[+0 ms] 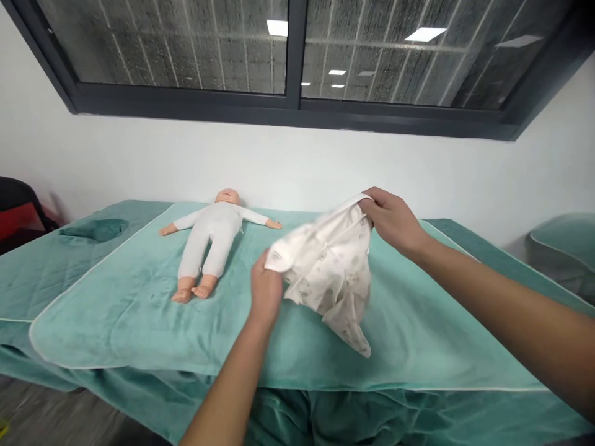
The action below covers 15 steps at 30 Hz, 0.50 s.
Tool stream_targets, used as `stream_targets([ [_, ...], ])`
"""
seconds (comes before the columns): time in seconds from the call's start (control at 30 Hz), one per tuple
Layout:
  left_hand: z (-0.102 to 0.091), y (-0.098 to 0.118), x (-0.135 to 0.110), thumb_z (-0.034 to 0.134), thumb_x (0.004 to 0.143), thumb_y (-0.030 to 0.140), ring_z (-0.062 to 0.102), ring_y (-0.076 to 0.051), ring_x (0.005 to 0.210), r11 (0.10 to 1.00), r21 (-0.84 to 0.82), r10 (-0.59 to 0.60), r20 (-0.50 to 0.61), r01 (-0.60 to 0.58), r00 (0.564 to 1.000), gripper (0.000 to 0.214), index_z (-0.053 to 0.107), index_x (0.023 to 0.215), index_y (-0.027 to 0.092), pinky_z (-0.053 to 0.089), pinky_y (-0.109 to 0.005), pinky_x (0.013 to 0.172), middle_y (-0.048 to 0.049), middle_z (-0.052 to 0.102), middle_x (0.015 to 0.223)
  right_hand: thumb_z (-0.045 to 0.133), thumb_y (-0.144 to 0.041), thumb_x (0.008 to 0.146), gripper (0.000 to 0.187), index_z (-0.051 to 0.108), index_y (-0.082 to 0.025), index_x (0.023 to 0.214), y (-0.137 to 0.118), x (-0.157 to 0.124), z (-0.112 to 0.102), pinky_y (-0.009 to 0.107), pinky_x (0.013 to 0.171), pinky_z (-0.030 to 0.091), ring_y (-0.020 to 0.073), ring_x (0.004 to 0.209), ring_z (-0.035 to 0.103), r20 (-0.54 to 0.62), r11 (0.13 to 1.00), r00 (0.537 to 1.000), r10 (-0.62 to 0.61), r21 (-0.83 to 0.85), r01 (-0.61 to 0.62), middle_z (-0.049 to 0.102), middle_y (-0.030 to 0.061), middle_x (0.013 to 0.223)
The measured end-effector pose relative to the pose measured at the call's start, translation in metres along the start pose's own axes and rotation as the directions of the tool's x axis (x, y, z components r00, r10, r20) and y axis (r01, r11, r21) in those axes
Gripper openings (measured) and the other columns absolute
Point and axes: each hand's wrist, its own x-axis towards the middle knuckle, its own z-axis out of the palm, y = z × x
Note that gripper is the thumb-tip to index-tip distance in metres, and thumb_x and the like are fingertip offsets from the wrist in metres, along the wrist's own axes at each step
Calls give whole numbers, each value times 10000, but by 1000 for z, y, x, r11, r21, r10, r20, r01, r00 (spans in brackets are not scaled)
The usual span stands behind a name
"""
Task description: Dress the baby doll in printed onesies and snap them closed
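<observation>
Head view, left hand: the left hand is closed on the lower-left corner of a small white printed cotton baby garment; the fingers are curled into the cloth and the back of the hand is turned to the camera.
Head view, right hand: the right hand is pinched shut on the upper edge of the garment, thumb and fingers gripping near a row of small snaps.
Garment position: the garment is held between both hands, lifted above the mat; its lower part hangs loose and crumpled, the lowest tip drooping toward the mat surface. Whether the tip touches the mat cannot be told.
Mat: a pale green plush mat with white piped edging is spread over a darker teal covered table.
Doll: a baby doll in a white one-piece suit is laid on its back on the mat, arms spread, bare feet toward the camera, well to the left of the garment and apart from both hands.
Background: a white wall is seen behind the table, with a dark-framed window above it.
</observation>
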Motion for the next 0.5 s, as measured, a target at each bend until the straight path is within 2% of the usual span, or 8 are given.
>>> stream_targets([
  [0.07, -12, 21, 13, 516, 771, 308, 601, -199, 880, 999, 6, 32, -152, -31, 988, 244, 666, 864, 139, 483, -290, 789, -27, 688, 863, 441, -278, 888, 211, 619, -221, 987, 11, 6, 2, 296, 646, 419, 185, 720, 559, -61, 951, 993, -101, -300, 78, 632, 19, 801],
  [0.17, -22, 50, 28, 537, 764, 292, 578, -173, 806, 996, 26, 88, -229, -84, 970, 174, 644, 786, 156, 477, -263, 730, -4, 651, 790, 425, -203, 869, 374, 561, -236, 1216, 19, 10, 8, 316, 652, 402, 244, 847, 590, 11, 752, 976, -216, -636, 174, 680, 68, 968],
  [0.23, -24, 68, 33, 532, 795, 290, 553, -154, 752, 990, 43, 140, -227, -134, 964, 164, 626, 751, 163, 469, -250, 691, 6, 611, 737, 419, -176, 855, 404, 559, -226, 1230, 20, 12, 13, 319, 646, 395, 265, 923, 584, 73, 640, 962, -264, -732, 231, 673, 96, 1048],
  [0.3, -27, 85, 37, 525, 824, 274, 513, -130, 691, 980, 80, 199, -245, -184, 949, 170, 604, 722, 163, 454, -237, 647, 13, 573, 698, 427, -179, 844, 384, 584, -211, 1193, 19, 15, 17, 320, 645, 394, 272, 954, 573, 82, 609, 956, -283, -754, 245, 663, 112, 1072],
  [0.33, -29, 93, 40, 524, 829, 253, 493, -118, 665, 971, 99, 237, -269, -218, 934, 165, 590, 710, 160, 444, -231, 624, 16, 556, 684, 438, -187, 837, 369, 598, -206, 1168, 18, 18, 18, 321, 649, 395, 271, 952, 571, 61, 629, 961, -271, -744, 225, 659, 113, 1080],
  [0.4, -35, 108, 50, 525, 838, 206, 476, -97, 644, 944, 92, 330, -334, -318, 883, 144, 566, 712, 151, 434, -220, 597, 17, 549, 690, 459, -200, 814, 313, 637, -202, 1071, 16, 21, 19, 318, 657, 399, 254, 908, 577, 29, 736, 986, -167, -661, 144, 665, 94, 1052],
  [0.47, -43, 124, 67, 512, 864, 173, 503, -87, 674, 905, 17, 394, -412, -425, 822, 128, 558, 751, 133, 460, -221, 625, 6, 568, 729, 467, -209, 800, 232, 662, -195, 924, 12, 16, 22, 305, 653, 406, 220, 826, 585, 89, 884, 996, 9, -467, 34, 676, 59, 945],
  [0.5, -46, 132, 77, 502, 879, 160, 523, -88, 700, 893, -34, 390, -438, -448, 810, 116, 559, 784, 125, 481, -233, 658, -2, 580, 753, 473, -226, 804, 201, 660, -192, 869, 9, 9, 27, 295, 644, 412, 204, 787, 586, 148, 943, 986, 82, -332, -29, 673, 42, 885],
])
